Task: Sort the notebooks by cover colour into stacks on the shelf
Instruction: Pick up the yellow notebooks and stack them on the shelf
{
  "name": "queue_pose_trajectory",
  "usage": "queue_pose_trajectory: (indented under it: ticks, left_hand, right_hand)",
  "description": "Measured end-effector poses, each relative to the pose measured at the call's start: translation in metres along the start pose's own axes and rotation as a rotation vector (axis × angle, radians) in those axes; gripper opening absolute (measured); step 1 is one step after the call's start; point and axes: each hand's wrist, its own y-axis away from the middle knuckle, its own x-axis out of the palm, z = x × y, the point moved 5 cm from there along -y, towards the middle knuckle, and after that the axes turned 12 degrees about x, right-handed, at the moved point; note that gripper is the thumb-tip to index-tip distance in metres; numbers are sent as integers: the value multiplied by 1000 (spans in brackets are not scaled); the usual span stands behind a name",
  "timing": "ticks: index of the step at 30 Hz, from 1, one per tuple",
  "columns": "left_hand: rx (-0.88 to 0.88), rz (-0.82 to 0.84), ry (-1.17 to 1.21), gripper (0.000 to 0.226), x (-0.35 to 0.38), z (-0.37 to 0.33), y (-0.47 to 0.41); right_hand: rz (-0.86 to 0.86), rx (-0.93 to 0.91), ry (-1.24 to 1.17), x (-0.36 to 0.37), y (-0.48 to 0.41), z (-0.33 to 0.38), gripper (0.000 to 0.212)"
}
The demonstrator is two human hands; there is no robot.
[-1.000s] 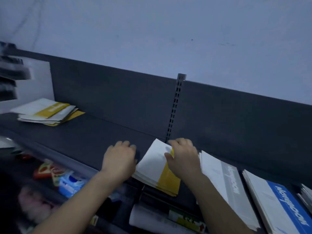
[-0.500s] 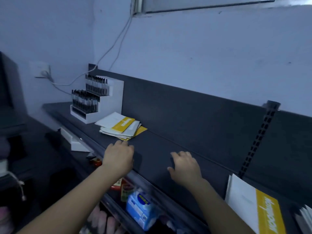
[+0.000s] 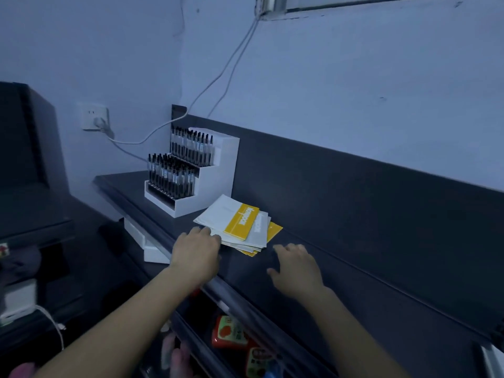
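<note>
A loose stack of notebooks (image 3: 237,224) lies on the dark shelf (image 3: 341,257), beside the pen stand. Its top notebook is white with a yellow band; a grey-banded one and yellow ones show beneath. My left hand (image 3: 197,252) reaches the stack's near left corner, fingers curled down at its edge; whether it grips the notebooks cannot be told. My right hand (image 3: 297,267) hovers over the bare shelf just right of the stack, fingers loosely spread, holding nothing.
A white tiered stand of black pens (image 3: 188,170) sits on the shelf behind the stack. A wall socket (image 3: 94,117) with a cable hangs at left. Colourful packets (image 3: 230,332) fill the lower shelf. A dark cabinet (image 3: 30,165) stands at far left.
The view has swung left along the shelf. Both hands left the yellow-banded notebook at the right and moved to the stack by the pen stand.
</note>
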Motion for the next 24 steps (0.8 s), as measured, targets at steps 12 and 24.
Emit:
queue_pose_trajectory:
  ticks: [12, 24]
  left_hand:
    - [-105, -1, 67, 33, 41, 72, -93]
    - [-295, 73, 601, 31, 88, 109, -156]
  right_hand:
    - [124, -26, -120, 35, -117, 41, 30]
    - [349, 25, -326, 55, -165, 59, 72]
